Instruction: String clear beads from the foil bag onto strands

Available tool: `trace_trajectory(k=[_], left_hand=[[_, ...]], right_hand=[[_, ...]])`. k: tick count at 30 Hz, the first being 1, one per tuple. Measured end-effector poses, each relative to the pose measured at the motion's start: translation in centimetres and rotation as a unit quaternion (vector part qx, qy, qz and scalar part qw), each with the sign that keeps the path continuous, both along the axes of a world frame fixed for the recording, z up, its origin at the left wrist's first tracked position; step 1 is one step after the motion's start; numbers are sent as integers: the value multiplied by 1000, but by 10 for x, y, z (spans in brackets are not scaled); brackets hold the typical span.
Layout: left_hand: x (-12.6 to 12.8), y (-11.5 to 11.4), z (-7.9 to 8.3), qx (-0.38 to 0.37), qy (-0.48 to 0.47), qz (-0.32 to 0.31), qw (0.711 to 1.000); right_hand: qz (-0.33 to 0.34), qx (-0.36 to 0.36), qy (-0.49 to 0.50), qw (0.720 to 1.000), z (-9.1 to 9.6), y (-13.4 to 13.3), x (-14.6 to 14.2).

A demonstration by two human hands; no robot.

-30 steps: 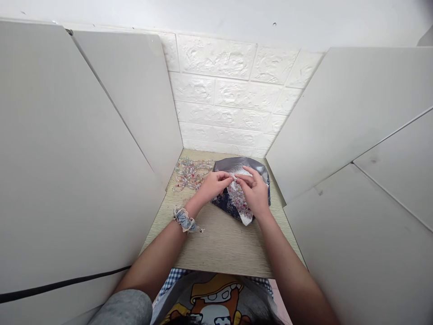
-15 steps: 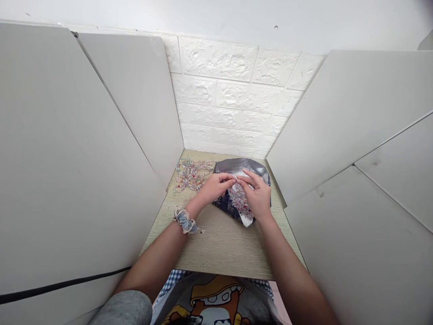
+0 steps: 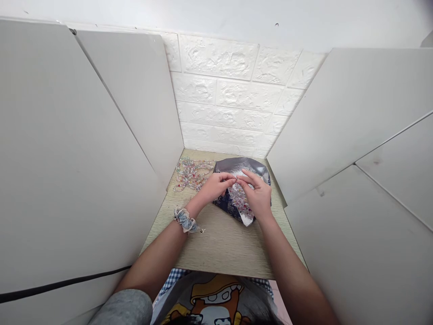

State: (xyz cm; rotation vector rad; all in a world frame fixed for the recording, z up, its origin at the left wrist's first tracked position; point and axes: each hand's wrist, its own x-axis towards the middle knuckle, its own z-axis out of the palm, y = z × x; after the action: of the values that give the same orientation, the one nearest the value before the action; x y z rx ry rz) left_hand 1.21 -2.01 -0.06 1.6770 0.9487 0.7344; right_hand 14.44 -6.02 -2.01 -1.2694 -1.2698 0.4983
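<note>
My left hand [image 3: 217, 186] and my right hand [image 3: 257, 195] meet fingertip to fingertip over a dark blue pouch with a silvery lining [image 3: 241, 165]. Each one is closed in a pinch, and whatever lies between the fingertips is too small to make out. Below them, a heap of pink and clear beads [image 3: 241, 201] rests on the pouch, with a white corner sticking out at its lower end. Several strings of multicoloured beads [image 3: 191, 174] lie on the table left of the pouch. A blue scrunchie [image 3: 186, 221] circles my left wrist.
The narrow wooden table [image 3: 223, 253] ends against a white brick-pattern wall [image 3: 233, 95]. Pale panels stand close on the left [image 3: 131, 90] and right [image 3: 341, 117]. A black cable [image 3: 67, 283] runs along the lower left.
Both hands keep their pinch in nearly the same place above the beads. The camera view has shifted very slightly; the pouch and bead strings stay where they were.
</note>
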Motion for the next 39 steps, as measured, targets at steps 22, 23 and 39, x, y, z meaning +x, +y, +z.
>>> trace_trajectory(k=[22, 23, 39], left_hand=[[-2, 4, -3, -52, -22, 8, 998], [-1, 3, -3, -51, -22, 8, 998], [-2, 1, -2, -18, -5, 23, 1000]], right_hand=[[15, 10, -108, 994, -2, -1, 3], [13, 7, -108, 994, -1, -1, 2], [33, -23, -178, 983, -3, 0, 5]])
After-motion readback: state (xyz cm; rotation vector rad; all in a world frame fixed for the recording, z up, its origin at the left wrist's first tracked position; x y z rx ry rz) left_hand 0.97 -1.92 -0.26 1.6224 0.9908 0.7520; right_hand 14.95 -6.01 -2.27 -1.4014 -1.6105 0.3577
